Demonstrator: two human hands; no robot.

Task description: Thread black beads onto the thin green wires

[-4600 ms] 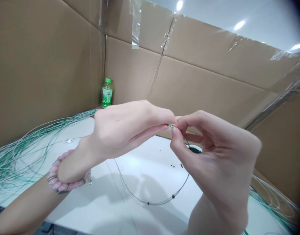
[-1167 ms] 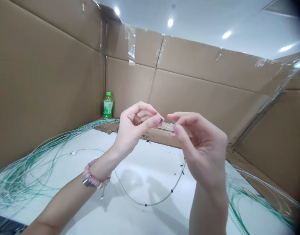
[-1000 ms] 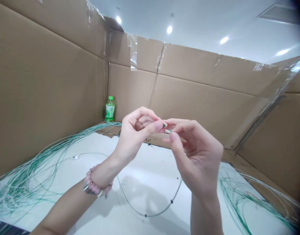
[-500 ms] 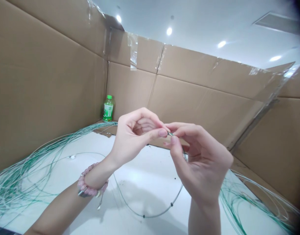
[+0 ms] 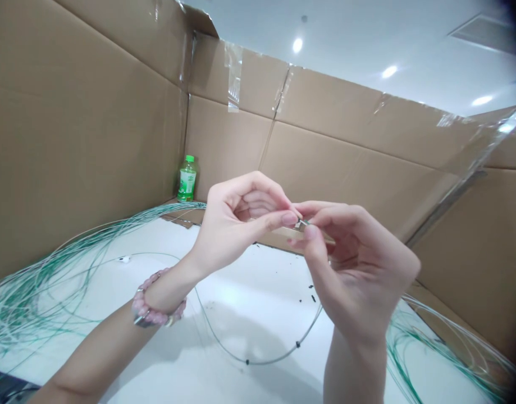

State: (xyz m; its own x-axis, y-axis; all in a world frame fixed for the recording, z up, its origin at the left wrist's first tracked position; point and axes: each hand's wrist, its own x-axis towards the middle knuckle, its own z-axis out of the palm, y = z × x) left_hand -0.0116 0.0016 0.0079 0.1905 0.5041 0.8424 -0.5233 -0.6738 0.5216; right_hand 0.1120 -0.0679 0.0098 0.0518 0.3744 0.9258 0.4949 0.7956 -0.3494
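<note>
While the left hand (image 5: pixel 230 227) pinches a small dark piece (image 5: pixel 298 221) at the wire tip (image 5: pixel 305 223) that the right hand (image 5: pixel 362 266) holds between thumb and forefinger above the white table (image 5: pixel 260 286), an unsteady pinch could let the piece slip and drop.

A green-capped bottle (image 5: pixel 187 180) stood between nine and ten o'clock beside cardboard walls (image 5: pixel 350 112); clear tape (image 5: pixel 234 84) clung towards half-eleven, a grey ceiling panel (image 5: pixel 487 35) at two.
</note>
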